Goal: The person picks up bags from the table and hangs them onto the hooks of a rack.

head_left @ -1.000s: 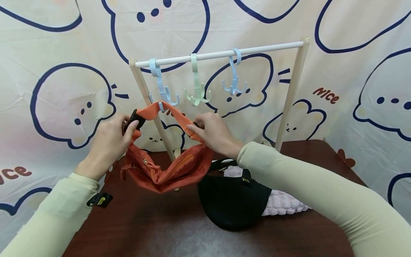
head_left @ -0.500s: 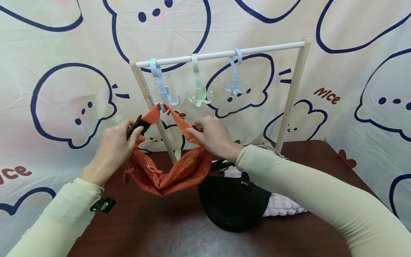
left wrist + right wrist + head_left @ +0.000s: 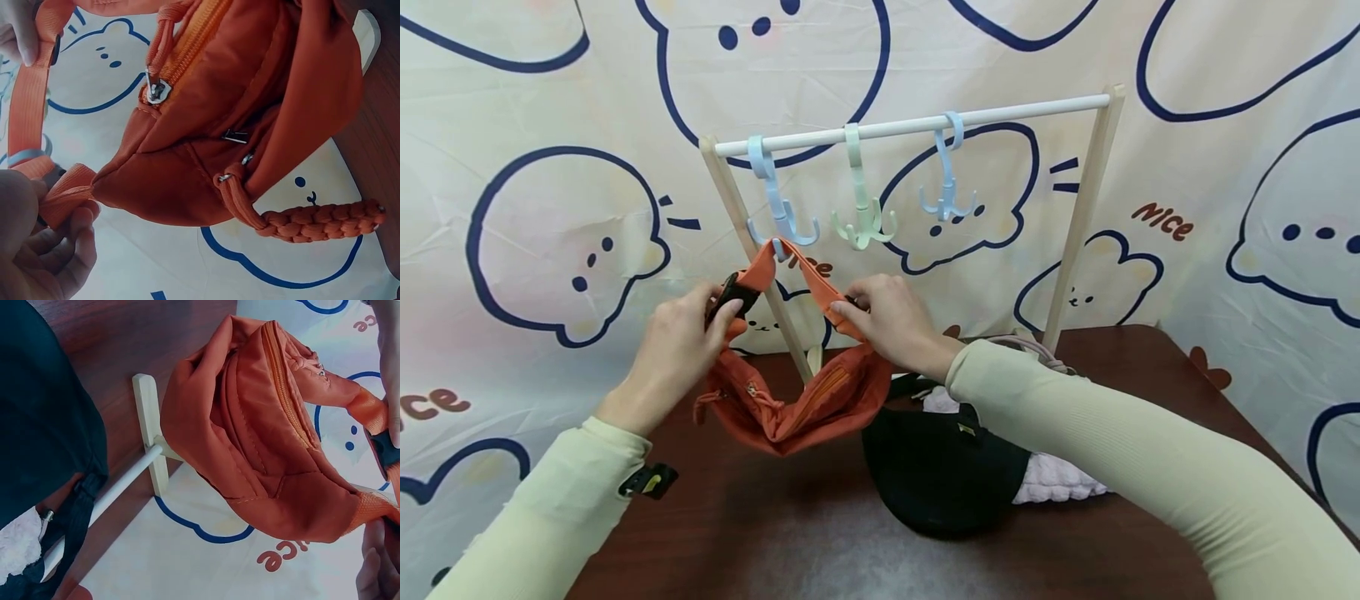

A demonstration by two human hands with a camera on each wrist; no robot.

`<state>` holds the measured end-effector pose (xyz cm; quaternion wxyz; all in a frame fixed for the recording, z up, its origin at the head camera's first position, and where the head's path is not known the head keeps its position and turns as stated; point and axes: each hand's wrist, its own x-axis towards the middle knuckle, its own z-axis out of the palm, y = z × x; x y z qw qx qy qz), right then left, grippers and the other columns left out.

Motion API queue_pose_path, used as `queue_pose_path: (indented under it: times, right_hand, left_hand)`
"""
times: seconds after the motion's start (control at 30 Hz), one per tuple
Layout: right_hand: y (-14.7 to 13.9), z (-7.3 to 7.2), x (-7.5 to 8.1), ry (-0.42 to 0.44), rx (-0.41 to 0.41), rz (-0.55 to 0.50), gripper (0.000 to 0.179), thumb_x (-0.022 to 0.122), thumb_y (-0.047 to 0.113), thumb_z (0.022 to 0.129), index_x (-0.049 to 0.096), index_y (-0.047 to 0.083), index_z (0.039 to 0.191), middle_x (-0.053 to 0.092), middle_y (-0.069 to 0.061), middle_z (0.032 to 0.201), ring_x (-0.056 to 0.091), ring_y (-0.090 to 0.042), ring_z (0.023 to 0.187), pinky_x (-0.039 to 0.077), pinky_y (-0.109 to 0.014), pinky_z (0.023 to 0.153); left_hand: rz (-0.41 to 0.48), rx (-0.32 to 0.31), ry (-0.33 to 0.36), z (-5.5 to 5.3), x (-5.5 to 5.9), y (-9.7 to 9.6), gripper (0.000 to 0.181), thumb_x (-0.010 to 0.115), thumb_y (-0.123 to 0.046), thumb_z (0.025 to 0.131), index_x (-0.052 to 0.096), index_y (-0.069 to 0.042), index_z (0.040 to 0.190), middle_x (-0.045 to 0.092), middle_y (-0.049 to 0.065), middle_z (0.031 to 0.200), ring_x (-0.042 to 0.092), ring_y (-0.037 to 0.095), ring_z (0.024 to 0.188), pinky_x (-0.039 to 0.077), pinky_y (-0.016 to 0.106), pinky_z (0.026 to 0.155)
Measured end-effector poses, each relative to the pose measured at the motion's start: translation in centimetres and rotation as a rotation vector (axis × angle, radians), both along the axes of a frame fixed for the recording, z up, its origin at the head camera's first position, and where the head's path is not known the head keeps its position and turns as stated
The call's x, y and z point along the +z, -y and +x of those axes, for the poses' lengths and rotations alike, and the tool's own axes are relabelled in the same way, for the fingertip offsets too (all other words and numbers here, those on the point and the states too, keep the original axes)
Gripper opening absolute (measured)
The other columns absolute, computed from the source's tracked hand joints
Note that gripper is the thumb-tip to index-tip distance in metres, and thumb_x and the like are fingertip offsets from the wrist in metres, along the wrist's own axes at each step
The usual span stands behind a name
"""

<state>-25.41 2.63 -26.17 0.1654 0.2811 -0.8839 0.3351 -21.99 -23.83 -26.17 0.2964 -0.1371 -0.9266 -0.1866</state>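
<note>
An orange waist bag (image 3: pixel 808 412) hangs below the left blue hook (image 3: pixel 782 221), its strap (image 3: pixel 805 271) peaking over the front prong. My left hand (image 3: pixel 677 342) pinches the black buckle (image 3: pixel 741 296) on the left side of the strap. On the other side, my right hand (image 3: pixel 895 321) grips the strap between thumb and fingers. The left wrist view shows the bag's body (image 3: pixel 212 112) with its zip and a braided cord pull (image 3: pixel 325 222). In the right wrist view the bag (image 3: pixel 250 437) hangs tilted, its strap ends running to both hands.
A white rail (image 3: pixel 1000 115) on wooden legs also carries a green hook (image 3: pixel 861 221) and another blue hook (image 3: pixel 949 196). A black bag (image 3: pixel 943 475) and a pale lilac bubbly-textured item (image 3: pixel 1060 479) lie on the brown table (image 3: pixel 820 542), partly behind my right arm.
My left hand has moved right and slightly down with the buckle; the right hand has come slightly lower. The strap's peak at the hook has become narrower.
</note>
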Motion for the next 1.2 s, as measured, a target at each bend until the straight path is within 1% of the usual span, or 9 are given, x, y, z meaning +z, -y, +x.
queue_pose_path:
  times: [0.07, 0.2, 0.3, 0.37, 0.57, 0.8, 1.0, 1.2]
  right_hand:
    - [0.0, 0.0, 0.0, 0.000, 0.002, 0.004, 0.021, 0.067, 0.029, 0.099, 0.078, 0.012, 0.093, 0.067, 0.000, 0.070, 0.050, -0.011, 0.059, 0.034, -0.022, 0.053]
    - [0.1, -0.1, -0.1, 0.002, 0.008, 0.008, 0.021, 0.066, 0.029, 0.099, 0.078, 0.013, 0.095, 0.069, 0.001, 0.073, 0.051, -0.011, 0.059, 0.034, -0.022, 0.053]
    - [0.3, -0.1, -0.1, -0.001, -0.004, 0.019, 0.020, 0.066, 0.030, 0.099, 0.079, 0.014, 0.099, 0.073, 0.001, 0.080, 0.056, -0.010, 0.064, 0.037, -0.022, 0.054]
    - [0.4, 0.0, -0.2, -0.001, -0.012, 0.026, 0.020, 0.067, 0.031, 0.099, 0.079, 0.015, 0.100, 0.074, 0.001, 0.083, 0.058, -0.010, 0.065, 0.038, -0.023, 0.054]
    - [0.6, 0.0, -0.3, 0.010, -0.020, 0.035, 0.020, 0.066, 0.033, 0.099, 0.079, 0.017, 0.098, 0.071, 0.003, 0.075, 0.055, -0.012, 0.062, 0.036, -0.024, 0.053]
    - [0.9, 0.0, -0.5, 0.027, -0.023, 0.028, 0.019, 0.069, 0.032, 0.097, 0.079, 0.016, 0.102, 0.076, 0.002, 0.086, 0.063, -0.009, 0.070, 0.043, -0.023, 0.058]
    - [1.0, 0.0, -0.7, 0.034, -0.028, 0.022, 0.020, 0.069, 0.032, 0.097, 0.079, 0.015, 0.103, 0.076, 0.002, 0.086, 0.062, -0.009, 0.070, 0.043, -0.023, 0.057]
    - [1.0, 0.0, -0.9, 0.033, -0.026, 0.018, 0.019, 0.069, 0.031, 0.097, 0.078, 0.016, 0.101, 0.076, 0.003, 0.084, 0.062, -0.009, 0.068, 0.042, -0.022, 0.056]
  left_hand:
    - [0.002, 0.002, 0.016, -0.1, 0.0, -0.1, 0.031, 0.055, -0.027, 0.105, 0.062, 0.003, 0.106, 0.067, 0.023, 0.085, 0.059, 0.032, 0.065, 0.047, 0.045, 0.060]
    - [0.002, 0.004, 0.046, -0.2, 0.0, -0.3, 0.032, 0.055, -0.028, 0.105, 0.061, 0.003, 0.108, 0.067, 0.022, 0.084, 0.057, 0.029, 0.062, 0.044, 0.038, 0.057]
    - [0.000, 0.000, 0.050, -0.2, 0.0, -0.3, 0.031, 0.055, -0.027, 0.105, 0.061, 0.003, 0.108, 0.067, 0.023, 0.084, 0.056, 0.027, 0.060, 0.043, 0.036, 0.055]
    - [0.001, -0.005, 0.055, -0.2, -0.1, -0.4, 0.031, 0.055, -0.027, 0.105, 0.061, 0.003, 0.108, 0.067, 0.023, 0.083, 0.055, 0.026, 0.057, 0.042, 0.035, 0.053]
    - [0.006, -0.017, 0.061, -0.4, -0.4, -0.6, 0.028, 0.056, -0.025, 0.105, 0.060, 0.002, 0.109, 0.069, 0.023, 0.085, 0.055, 0.024, 0.056, 0.041, 0.033, 0.052]
    - [0.002, -0.014, 0.079, -0.5, -0.6, -0.8, 0.030, 0.055, -0.025, 0.105, 0.060, 0.003, 0.114, 0.070, 0.024, 0.086, 0.055, 0.025, 0.057, 0.042, 0.033, 0.052]
    - [0.005, -0.004, 0.094, -0.5, -0.8, -1.1, 0.031, 0.055, -0.026, 0.105, 0.060, 0.003, 0.117, 0.067, 0.021, 0.080, 0.054, 0.024, 0.056, 0.041, 0.032, 0.051]
    - [0.016, -0.021, 0.097, -0.6, -1.0, -1.4, 0.029, 0.056, -0.025, 0.105, 0.059, 0.001, 0.117, 0.069, 0.020, 0.084, 0.053, 0.021, 0.054, 0.041, 0.031, 0.050]
